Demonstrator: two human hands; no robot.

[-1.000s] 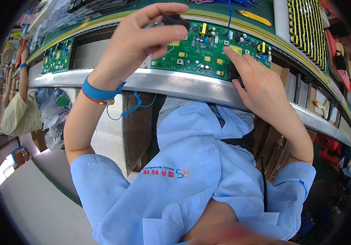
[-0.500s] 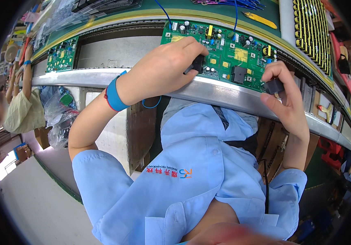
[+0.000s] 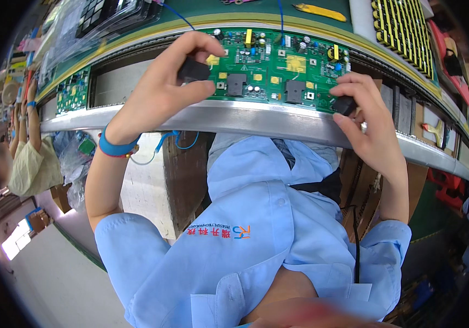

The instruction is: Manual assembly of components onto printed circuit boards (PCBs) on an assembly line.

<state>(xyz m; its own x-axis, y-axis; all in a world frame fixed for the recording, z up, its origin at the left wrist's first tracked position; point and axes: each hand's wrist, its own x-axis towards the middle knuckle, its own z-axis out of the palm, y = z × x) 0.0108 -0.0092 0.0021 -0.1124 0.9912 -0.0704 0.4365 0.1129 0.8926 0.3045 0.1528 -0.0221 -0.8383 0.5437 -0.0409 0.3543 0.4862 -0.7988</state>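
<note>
A green circuit board [image 3: 270, 68] lies in the rail track in front of me, filled with small parts and yellow patches. Two black block-shaped components, one nearer the middle [image 3: 236, 85] and one to its right [image 3: 295, 91], sit on its near half. My left hand [image 3: 158, 90] is at the board's left end, thumb and fingers closed around another black block-shaped component [image 3: 193, 70]. Over the right end, my right hand [image 3: 370, 120] pinches a similar dark block [image 3: 344, 105]. Whether that one touches the board cannot be made out.
A metal rail [image 3: 278, 113] runs along the near side. Beyond the track are a yellow cutter knife [image 3: 320, 12], a rack of yellow-and-black parts [image 3: 402, 35] and a plastic tray [image 3: 95, 19]. Another board [image 3: 72, 93] lies left; a co-worker [image 3: 35, 147] is farther left.
My left hand has moved left off the board's middle, uncovering a black component there, and holds another one. My right hand has lowered its block slightly toward the board's right end. The view has shifted.
</note>
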